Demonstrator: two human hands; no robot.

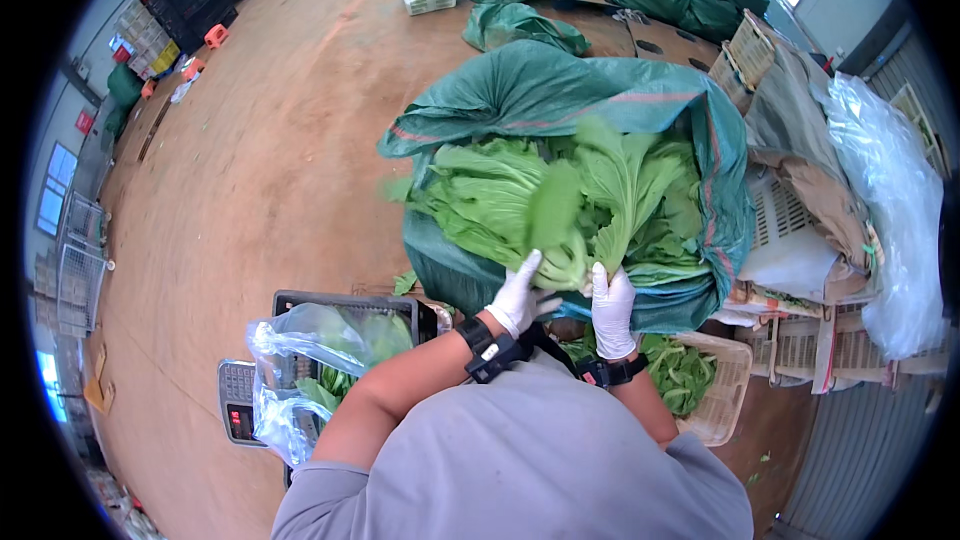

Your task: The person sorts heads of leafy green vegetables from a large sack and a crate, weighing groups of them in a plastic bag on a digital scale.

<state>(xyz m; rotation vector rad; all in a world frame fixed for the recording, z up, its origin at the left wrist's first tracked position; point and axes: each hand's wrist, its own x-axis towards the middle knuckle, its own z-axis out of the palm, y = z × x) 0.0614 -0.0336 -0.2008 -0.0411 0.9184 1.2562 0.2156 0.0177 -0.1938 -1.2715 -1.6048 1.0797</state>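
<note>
Before me a large green woven sack (pixel 510 94) gapes wide, filled with leafy greens. My left hand (pixel 517 301), in a white glove, grips a head of leaf mustard (pixel 495 195) near its pale base, the thumb lying along the stalks. Its leaves spread to the left over the sack's opening; one upright leaf is blurred. Also gloved, my right hand (pixel 613 311) pinches the lower stalk of a broad leaf (pixel 619 191) close beside the head's base. Whether that leaf is still joined to the head cannot be seen. More loose leaves (pixel 667 221) lie in the sack.
At lower left, a black crate (pixel 337 298) lined with a clear plastic bag (pixel 281 337) holds greens beside a digital scale (pixel 241 401). A beige basket (pixel 727 390) of greens sits at right. Stacked crates (pixel 780 210) stand farther right; more green sacks (pixel 517 26) lie ahead.
</note>
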